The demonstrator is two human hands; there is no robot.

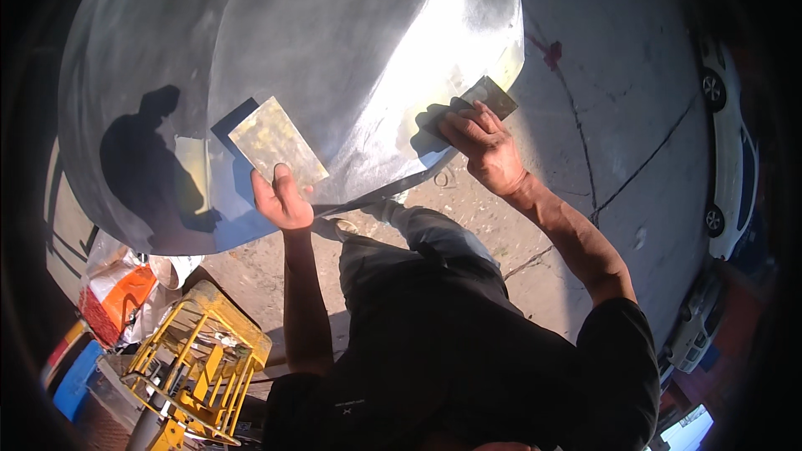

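A large grey car hood [292, 42] lies in front of me, with pale yellowish patches along its near and right edges. My left hand [286, 199] is closed on a rectangular putty board [278, 140], thumb on top, its face smeared with pale yellowish filler. The board is held above the hood and throws a shadow on it. At the hood's right edge my right hand [484, 146] grips a dark, flat, rectangular putty spreader [494, 98], fingers bent over it. Whether the spreader touches the metal I cannot tell.
A yellow metal rack [205, 359] stands at the lower left, beside an orange and white bag [125, 292] and a white bucket [174, 271]. Cracked concrete floor [635, 142] extends to the right, where a white car [733, 150] is parked. My legs stand close to the hood.
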